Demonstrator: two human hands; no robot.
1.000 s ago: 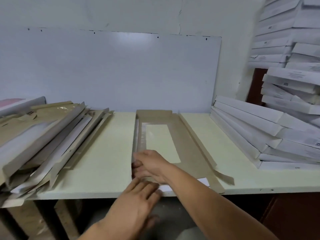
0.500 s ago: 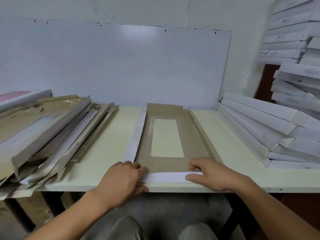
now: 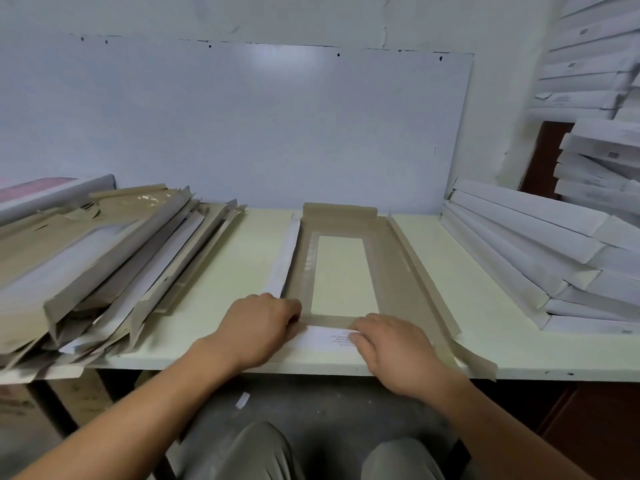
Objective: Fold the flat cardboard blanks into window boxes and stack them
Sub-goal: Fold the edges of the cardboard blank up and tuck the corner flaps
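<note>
Head view: one blank (image 3: 398,271) lies brown side up on the table (image 3: 242,271), its window over the bare tabletop. Both hands press the near end flap (image 3: 325,337) down over the panel. The left hand (image 3: 256,327) is curled, knuckles up, on the flap's left corner; the right hand (image 3: 391,344) lies flatter, fingers spread on its right half. Neither seems to grip anything. The step looks like creasing this end flap; next likely comes raising the long side walls. Folded boxes (image 3: 519,251) are stacked at right, unfolded blanks (image 3: 104,258) heaped at left.
</note>
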